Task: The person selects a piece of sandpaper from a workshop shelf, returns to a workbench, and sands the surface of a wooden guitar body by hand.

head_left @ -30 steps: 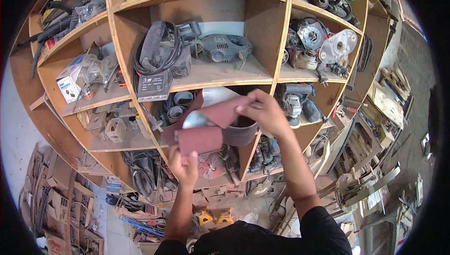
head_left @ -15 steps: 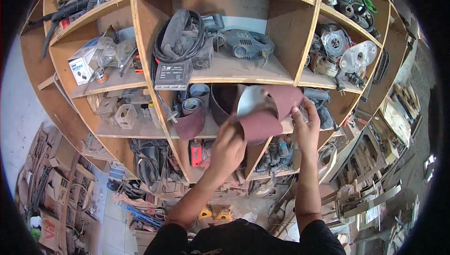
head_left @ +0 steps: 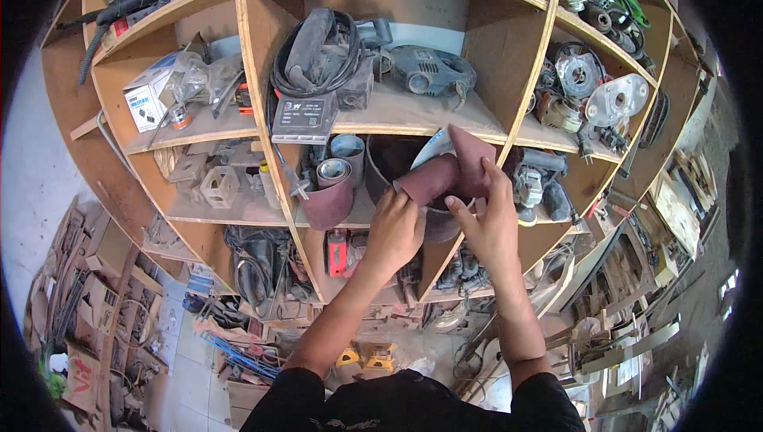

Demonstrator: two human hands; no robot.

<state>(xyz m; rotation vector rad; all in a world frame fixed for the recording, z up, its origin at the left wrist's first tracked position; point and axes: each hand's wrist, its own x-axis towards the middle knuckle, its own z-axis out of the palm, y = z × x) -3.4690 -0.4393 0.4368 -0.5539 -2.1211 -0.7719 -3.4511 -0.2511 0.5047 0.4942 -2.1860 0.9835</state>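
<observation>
A curled piece of reddish-brown sandpaper [head_left: 433, 178] with a pale backing is in front of the middle shelf opening. My left hand [head_left: 397, 228] grips its left end, the fingers closed at the edge. At the right, my right hand [head_left: 490, 221] holds an upturned flap between fingers and thumb. Behind the sandpaper, a wide dark roll [head_left: 387, 160] is partly hidden. Just left of my hands, more sandpaper rolls [head_left: 330, 203] stand on the shelf, one hanging over its front edge.
Above, a dusty electric planer [head_left: 312, 54] with a coiled cord and another power tool [head_left: 429, 74] occupy a shelf. Grinder parts [head_left: 576, 74] fill the right compartment. A red-and-black tool [head_left: 338, 253] lies below. Wood offcuts [head_left: 636, 337] crowd the lower right.
The sandpaper's right part has turned from a rounded curl to an upright, pointed flap. My right hand has moved slightly left and closer to my left hand. The view has shifted slightly.
</observation>
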